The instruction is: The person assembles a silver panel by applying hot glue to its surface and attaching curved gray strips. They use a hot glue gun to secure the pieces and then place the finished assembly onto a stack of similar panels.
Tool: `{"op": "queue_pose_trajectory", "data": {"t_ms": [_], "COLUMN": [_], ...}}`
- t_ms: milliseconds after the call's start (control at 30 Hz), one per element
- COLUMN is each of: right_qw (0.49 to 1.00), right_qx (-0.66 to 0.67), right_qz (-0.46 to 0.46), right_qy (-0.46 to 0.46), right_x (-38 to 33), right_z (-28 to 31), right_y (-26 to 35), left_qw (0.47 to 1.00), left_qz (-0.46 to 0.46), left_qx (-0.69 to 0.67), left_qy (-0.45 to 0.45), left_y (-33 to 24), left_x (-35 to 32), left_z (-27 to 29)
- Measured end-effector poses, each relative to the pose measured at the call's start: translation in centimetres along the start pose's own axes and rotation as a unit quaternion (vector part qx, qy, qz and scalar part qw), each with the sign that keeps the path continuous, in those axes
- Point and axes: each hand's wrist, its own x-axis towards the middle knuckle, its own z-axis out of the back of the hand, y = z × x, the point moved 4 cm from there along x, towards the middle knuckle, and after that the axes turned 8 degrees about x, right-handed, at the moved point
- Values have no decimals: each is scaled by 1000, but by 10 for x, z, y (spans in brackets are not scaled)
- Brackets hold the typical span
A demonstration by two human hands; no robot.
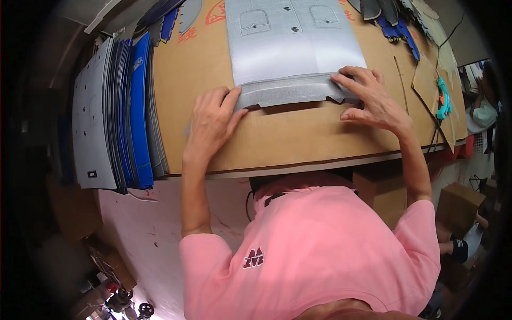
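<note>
A silver-grey sheet panel (296, 53) with printed pocket outlines and small dark studs lies flat on the cardboard-covered table. Its near edge is a darker grey flap (290, 92), bent along a crease and raised a little, with shadow beneath. My left hand (210, 120) grips the flap's left end, fingers curled at the crease and thumb by the free edge. At the other end, my right hand (370, 98) rests its fingertips on the crease. The right thumb sits lower, near the flap's notched corner, so the flap lies between thumb and fingers.
Left, a stack of grey and blue panels (140, 112) overhangs the table edge. Dark and blue cut pieces (392, 26) lie at the far right. A turquoise-handled cutter (442, 98) lies on the cardboard (277, 144) at right. Cartons (460, 208) and another person (469, 242) are beyond.
</note>
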Motion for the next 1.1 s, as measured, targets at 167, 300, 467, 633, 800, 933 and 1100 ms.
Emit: {"op": "queue_pose_trajectory", "data": {"t_ms": [167,300,467,633,800,933,1100], "right_qw": [995,974,984,998,975,959,919], "right_qx": [-18,-89,-77,18,135,177,304], "right_qz": [41,112,79,-9,-137,-134,-132], "right_qy": [-90,-177,-137,-61,110,176,216], "right_x": [6,9,6,-4,-1,-6,-7], "right_z": [-4,-9,7,21,39,55,59], "right_y": [3,2,12,6,-7,-15,-34], "left_qw": [993,983,989,993,998,998,995], "left_qz": [-38,-56,-32,58,60,36,-6], "left_qx": [79,137,119,104,14,-52,-82], "left_qy": [-78,-107,-87,17,19,17,58], "left_y": [-4,-7,-16,-1,15,17,16], "left_x": [1,-2,-8,-10,-1,6,20], "left_z": [1,-2,14,43,37,28,23]}}
